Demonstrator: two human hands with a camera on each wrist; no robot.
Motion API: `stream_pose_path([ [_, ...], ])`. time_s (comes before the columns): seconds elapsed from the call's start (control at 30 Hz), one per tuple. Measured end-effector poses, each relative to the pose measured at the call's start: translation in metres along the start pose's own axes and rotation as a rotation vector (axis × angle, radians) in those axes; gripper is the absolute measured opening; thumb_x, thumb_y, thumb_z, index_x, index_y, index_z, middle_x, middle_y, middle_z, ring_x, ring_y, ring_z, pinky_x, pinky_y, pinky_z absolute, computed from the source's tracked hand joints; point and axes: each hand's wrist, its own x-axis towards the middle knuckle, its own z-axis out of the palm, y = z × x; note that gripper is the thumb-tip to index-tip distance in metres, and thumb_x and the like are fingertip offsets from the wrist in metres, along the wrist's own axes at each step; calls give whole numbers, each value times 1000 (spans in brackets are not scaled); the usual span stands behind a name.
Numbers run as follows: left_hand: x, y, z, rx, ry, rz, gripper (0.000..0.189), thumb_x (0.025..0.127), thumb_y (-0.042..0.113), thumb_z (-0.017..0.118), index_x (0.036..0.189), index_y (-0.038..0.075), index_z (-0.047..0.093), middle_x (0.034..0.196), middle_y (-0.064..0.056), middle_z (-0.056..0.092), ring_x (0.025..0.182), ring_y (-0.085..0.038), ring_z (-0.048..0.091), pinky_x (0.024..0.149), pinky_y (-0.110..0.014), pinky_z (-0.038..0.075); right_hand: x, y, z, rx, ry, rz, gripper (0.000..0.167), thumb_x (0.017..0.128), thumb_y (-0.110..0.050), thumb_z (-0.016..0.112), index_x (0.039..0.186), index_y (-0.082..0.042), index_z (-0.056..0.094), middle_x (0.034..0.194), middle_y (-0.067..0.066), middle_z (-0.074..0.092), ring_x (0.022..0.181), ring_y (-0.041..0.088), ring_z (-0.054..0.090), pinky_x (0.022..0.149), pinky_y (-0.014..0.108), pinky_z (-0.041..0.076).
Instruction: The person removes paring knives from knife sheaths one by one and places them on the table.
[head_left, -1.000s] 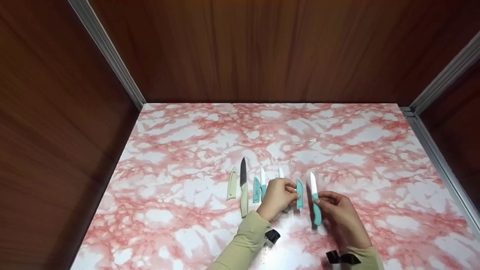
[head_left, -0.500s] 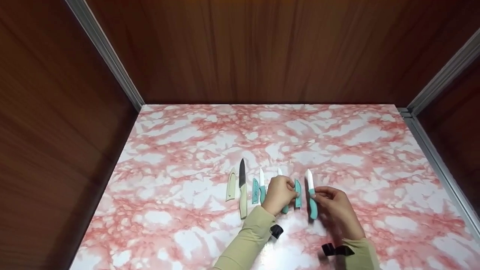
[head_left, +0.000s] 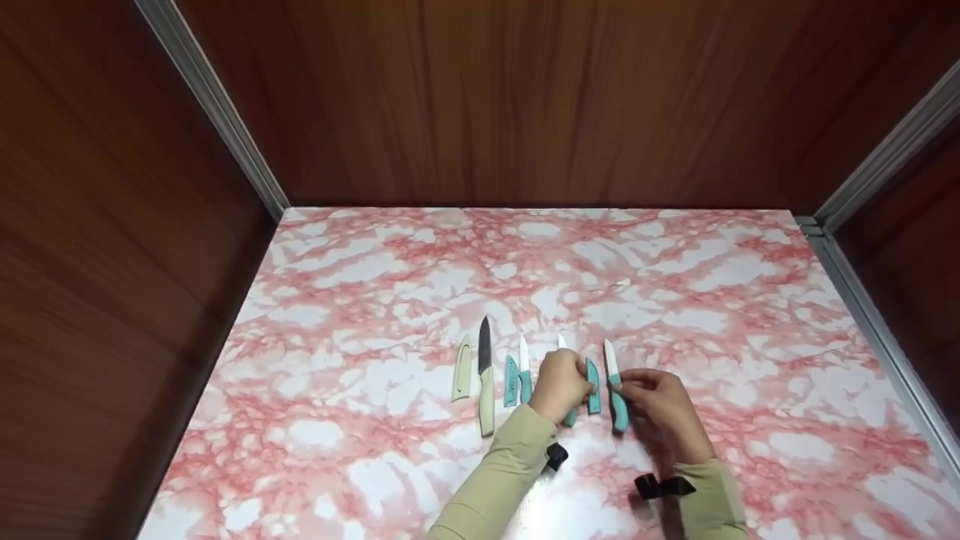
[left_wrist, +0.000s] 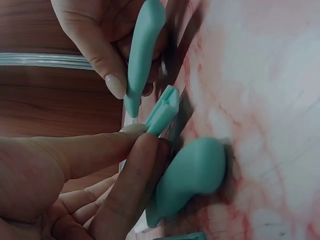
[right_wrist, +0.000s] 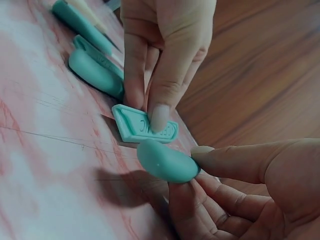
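My left hand (head_left: pixel 561 384) pinches a teal knife sheath (right_wrist: pixel 137 125) between thumb and fingers, and the sheath is raised a little off the table. My right hand (head_left: pixel 666 409) grips a paring knife (head_left: pixel 617 411) by its teal handle, the white blade pointing away from me. In the head view the knife stands just right of the sheath and roughly parallel to it, a narrow gap between them. Partly hidden under my left hand lies a second teal paring knife (left_wrist: pixel 195 167) on the table.
Left of my hands lie a third teal paring knife (head_left: pixel 525 381) and another teal sheath (head_left: pixel 511 384). Farther left are a dark-bladed knife with a pale green handle (head_left: pixel 487 405) and its pale green sheath (head_left: pixel 462 375). Wood-grain panels (head_left: pixel 480 105) border the marbled table (head_left: pixel 375 465).
My right hand has shifted left with the paring knife, narrowing the gap to the sheath. The left hand and its sheath have moved only slightly.
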Motion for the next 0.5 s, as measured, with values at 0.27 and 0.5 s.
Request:
stream_pose_path([
  [0.27,2,2,-1,45,-6,-6,36,64,-9,73,51,10,45,44,8,29,44,-10,29,42,-19,29,4,0,4,3,15,2,32,87,-7,69,113,11,62,90,14,68,74,19,67,65,32,56],
  [0.5,3,3,1,62,-5,-3,38,64,-9,72,51,11,42,44,8,26,44,-10,26,41,-20,26,5,-2,5,2,24,4,31,87,-6,69,112,11,62,90,16,69,74,21,67,64,31,56],
])
